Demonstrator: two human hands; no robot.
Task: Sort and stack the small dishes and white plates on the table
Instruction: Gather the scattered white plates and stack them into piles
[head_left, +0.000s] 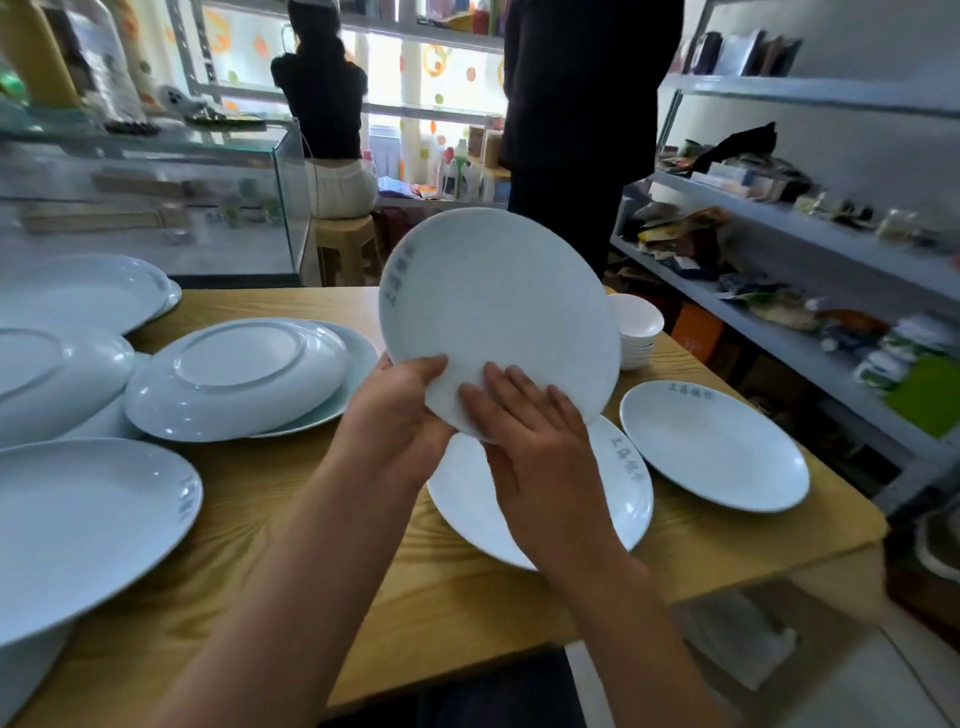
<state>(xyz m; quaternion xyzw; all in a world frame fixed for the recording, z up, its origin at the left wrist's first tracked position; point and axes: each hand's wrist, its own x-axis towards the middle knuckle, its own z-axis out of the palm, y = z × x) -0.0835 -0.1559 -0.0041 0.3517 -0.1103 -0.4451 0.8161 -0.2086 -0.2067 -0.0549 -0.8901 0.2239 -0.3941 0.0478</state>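
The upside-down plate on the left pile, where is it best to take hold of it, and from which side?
Take the upside-down plate by its near rim, coming from the front. Its rim overhangs the plate below, leaving room for fingers underneath; the flat foot ring on top offers nothing to pinch.

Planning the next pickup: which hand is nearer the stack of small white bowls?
Right. The right hand lies on the raised plate, just short of the bowl stack; the left hand grips the plate's opposite edge.

Glossy white ceramic plates (498, 322) on a matt wood-grain table (322, 545).
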